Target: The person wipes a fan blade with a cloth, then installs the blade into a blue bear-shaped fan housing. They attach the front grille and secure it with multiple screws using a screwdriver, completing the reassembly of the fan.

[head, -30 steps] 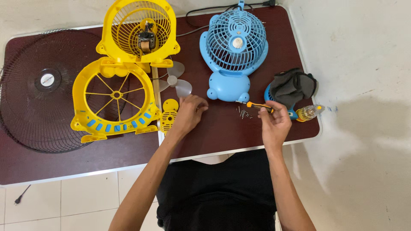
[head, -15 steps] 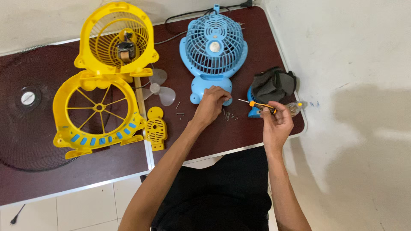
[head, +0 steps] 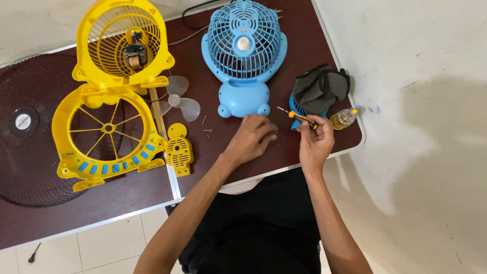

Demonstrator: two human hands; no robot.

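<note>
My right hand [head: 315, 139] grips a small orange-and-black screwdriver [head: 299, 117], its tip pointing left toward the blue desk fan [head: 244, 48]. My left hand [head: 252, 137] lies palm down on the dark red table [head: 213, 167] just below the blue fan's base [head: 242, 100], fingers bent over small loose screws [head: 277, 143]. Whether it holds one I cannot tell. More screws [head: 207, 131] lie left of that hand.
A yellow fan housing [head: 122, 45] with its motor stands at the back left, a yellow grille ring [head: 104, 133] in front of it. A clear fan blade [head: 177, 100], a yellow cover plate [head: 179, 150], a dark cloth [head: 318, 89], a small oil bottle [head: 344, 118], and a large black grille [head: 23, 127] lie around.
My left hand has moved right, from the yellow cover plate to the loose screws under the blue fan. The right hand keeps the screwdriver in much the same place.
</note>
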